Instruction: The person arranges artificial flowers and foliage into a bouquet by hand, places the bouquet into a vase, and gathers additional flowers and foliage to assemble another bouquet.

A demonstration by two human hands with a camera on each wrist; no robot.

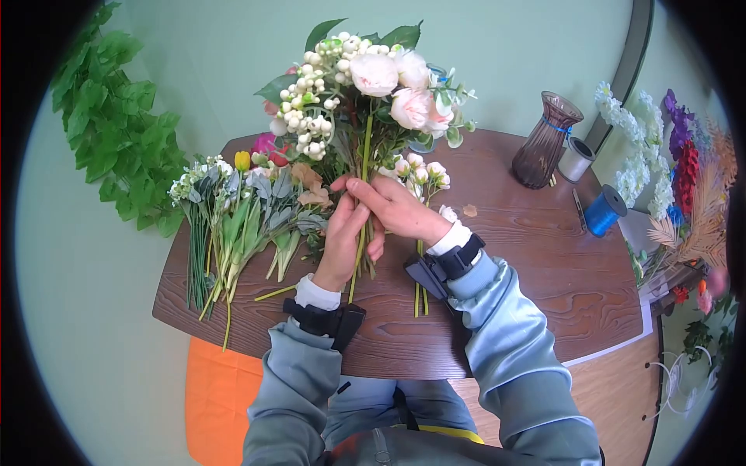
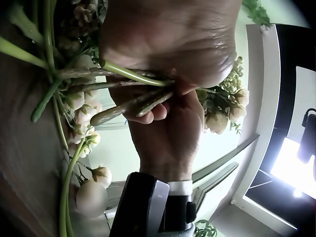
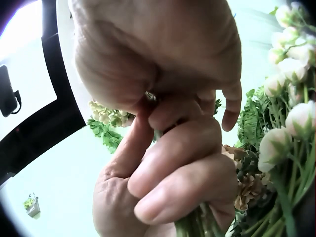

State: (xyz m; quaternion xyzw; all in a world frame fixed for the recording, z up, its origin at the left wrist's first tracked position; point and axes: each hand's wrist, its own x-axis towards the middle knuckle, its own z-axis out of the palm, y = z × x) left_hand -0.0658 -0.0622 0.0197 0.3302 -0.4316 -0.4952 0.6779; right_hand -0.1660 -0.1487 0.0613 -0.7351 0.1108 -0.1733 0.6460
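Note:
An upright bouquet with pale pink roses [image 1: 375,74] and white berries [image 1: 309,99] stands above the table, its stems gathered in both hands. My left hand [image 1: 342,247] curls its fingers round the stems below the flowers. Against it, my right hand [image 1: 404,208] pinches the stems near the top of the grip. Cut stem ends [image 2: 111,112] stick out of the grip in the left wrist view. Fingers of the left hand [image 3: 182,168] wrap the stems in the right wrist view. Where the fingertips meet is partly hidden.
Loose flowers and a yellow tulip [image 1: 242,161] lie on the table's left. White rosebuds [image 1: 420,172] lie behind the right hand. A glass vase [image 1: 547,140], a white spool [image 1: 576,160], a blue ribbon spool [image 1: 604,210] and a pen-like tool [image 1: 579,210] are at the right.

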